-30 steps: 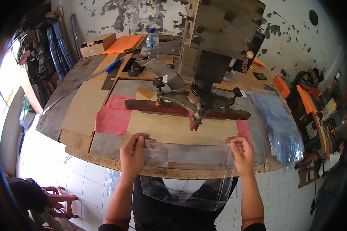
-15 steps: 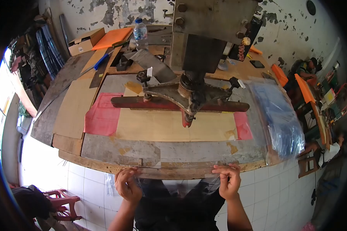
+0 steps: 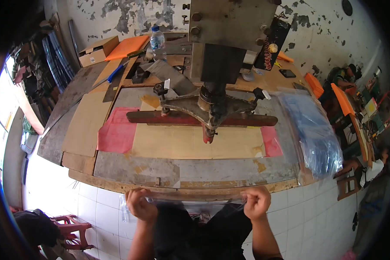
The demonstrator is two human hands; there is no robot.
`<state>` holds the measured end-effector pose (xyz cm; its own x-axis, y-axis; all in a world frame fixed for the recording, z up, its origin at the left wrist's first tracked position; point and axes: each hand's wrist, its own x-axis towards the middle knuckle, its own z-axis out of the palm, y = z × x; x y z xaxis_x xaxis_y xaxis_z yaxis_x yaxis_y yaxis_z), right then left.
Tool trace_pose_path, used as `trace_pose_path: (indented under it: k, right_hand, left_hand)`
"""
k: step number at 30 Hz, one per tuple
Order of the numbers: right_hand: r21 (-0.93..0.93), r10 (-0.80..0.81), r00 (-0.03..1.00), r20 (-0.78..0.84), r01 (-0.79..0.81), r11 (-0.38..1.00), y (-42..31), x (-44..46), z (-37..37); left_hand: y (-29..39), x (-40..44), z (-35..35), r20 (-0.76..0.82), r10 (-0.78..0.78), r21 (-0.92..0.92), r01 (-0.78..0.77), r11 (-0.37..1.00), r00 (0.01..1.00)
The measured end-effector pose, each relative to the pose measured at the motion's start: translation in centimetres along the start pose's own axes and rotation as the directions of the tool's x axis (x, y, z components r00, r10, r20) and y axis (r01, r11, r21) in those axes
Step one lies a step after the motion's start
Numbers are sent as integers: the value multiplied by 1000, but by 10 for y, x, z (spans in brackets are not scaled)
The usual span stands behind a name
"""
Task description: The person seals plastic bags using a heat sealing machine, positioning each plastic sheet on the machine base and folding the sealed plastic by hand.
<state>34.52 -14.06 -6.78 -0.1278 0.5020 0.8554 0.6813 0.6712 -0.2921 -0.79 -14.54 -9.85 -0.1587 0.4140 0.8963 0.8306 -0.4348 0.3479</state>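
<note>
- The bare left hand (image 3: 141, 204) is curling in on itself, thumb and fingers closing on one end of a thin, clear, flexible plastic sheet (image 3: 197, 202).
- The bare right hand (image 3: 256, 203) is matching it, fingers folded tight, pinching the opposite end.
- Between those hands the sheet is spanning level, hanging in front of dark clothing beside the worktop (image 3: 104, 182) and its rough wooden near edge; whether it is touching that edge, I cannot tell.
- Up on the surface, a pale yellow, flat rectangular sheet (image 3: 195, 145) is lying lengthwise, with a smooth pink piece (image 3: 117, 132) showing at its left end and a smaller pink piece (image 3: 271, 143) at its right.
- Over that, a long, straight, red-and-dark bar (image 3: 177, 119) is hanging from a worn metal bracket with spreading arms, under a boxy grey steel housing (image 3: 229, 21) studded with bolts.
- Over to the right, a bluish, glossy, crinkled plastic stack (image 3: 312, 134) is catching the light and drooping past the edge.
</note>
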Motion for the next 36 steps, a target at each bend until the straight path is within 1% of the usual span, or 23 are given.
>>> trace_pose_path:
  k: [1, 2, 3, 4, 6, 11, 13, 14, 15, 16, 18, 20, 21, 22, 24, 26, 27, 28, 29, 31, 32, 34, 36]
  right_hand:
    - [220, 317, 943, 97, -331, 918, -13, 16, -9]
    - [382, 572, 780, 254, -624, 682, -23, 30, -18]
    - [493, 572, 754, 323, -650, 579, -26, 47, -25]
    - [495, 609, 701, 372, -705, 508, -31, 66, -31]
    - [512, 646, 646, 406, -746, 425, -37, 89, -37]
    - [477, 648, 628, 432, -768, 426, -30, 115, -30]
    - [468, 654, 609, 449, -783, 409, -23, 120, -25]
    - [402, 667, 594, 450, -801, 443, -18, 122, -23]
    - [333, 680, 579, 450, -815, 474, -13, 124, -20]
    - [331, 679, 579, 452, -816, 475, -4, 124, -16]
    - [241, 681, 552, 481, -831, 502, 21, 124, -4]
    - [177, 670, 551, 497, -820, 544, 48, 125, 10]
    - [114, 676, 532, 510, -821, 559, 58, 127, 16]
    - [52, 683, 512, 521, -817, 574, 71, 126, 23]
    - [47, 684, 523, 509, -810, 584, 102, 120, 41]
    - [-183, 697, 511, 504, -725, 664, 117, 122, 50]
    - [-185, 698, 510, 503, -726, 663, 115, 123, 52]
    - [-226, 676, 574, 463, -660, 716, 112, 124, 56]
    - [-272, 646, 635, 424, -591, 760, 107, 125, 58]
    - [-272, 642, 658, 394, -583, 765, 92, 131, 57]
    - [-269, 636, 681, 363, -577, 771, 86, 134, 56]
    - [-287, 621, 686, 380, -551, 784, 81, 138, 55]
    - [-304, 606, 690, 397, -524, 796, 81, 136, 56]
  left_hand:
    - [2, 6, -7, 36, -173, 38, 172, 984, 984]
    - [7, 13, -16, 71, -343, 83, 338, 938, 936]
    - [21, 41, -14, 78, -465, -41, 469, 882, 882]
    - [25, 58, -17, 80, -461, -49, 465, 884, 884]
    - [25, 80, -22, 292, -644, -209, 704, 679, 707]
    - [25, 111, -18, 326, -635, -219, 709, 670, 700]
    - [16, 114, -14, 413, -640, -191, 748, 635, 648]
    - [15, 117, -11, 413, -640, -190, 749, 635, 648]
    - [14, 122, -6, 469, -628, -123, 750, 649, 621]
    - [12, 125, -2, 522, -618, -56, 747, 663, 588]
    - [1, 123, 16, 551, -585, -72, 732, 677, 595]
    - [-9, 126, 36, 637, -547, 42, 684, 728, 543]
    - [-11, 130, 45, 614, -453, 42, 546, 837, 647]
    - [-15, 131, 55, 611, -454, 41, 547, 836, 648]
    - [-22, 132, 74, 610, -494, 35, 601, 798, 620]
    - [-25, 138, 84, 626, -487, 72, 576, 814, 609]
    - [-26, 138, 87, 623, -477, 131, 518, 845, 620]
    - [-27, 139, 92, 620, -465, 187, 457, 870, 632]
    - [-30, 140, 94, 622, -464, 186, 457, 870, 631]
    - [-36, 141, 94, 702, -439, 211, 425, 880, 561]
    - [-35, 141, 94, 704, -442, 213, 428, 878, 556]
    - [-33, 143, 92, 704, -384, 213, 337, 917, 598]
    - [-30, 143, 91, 709, -375, 212, 326, 921, 597]
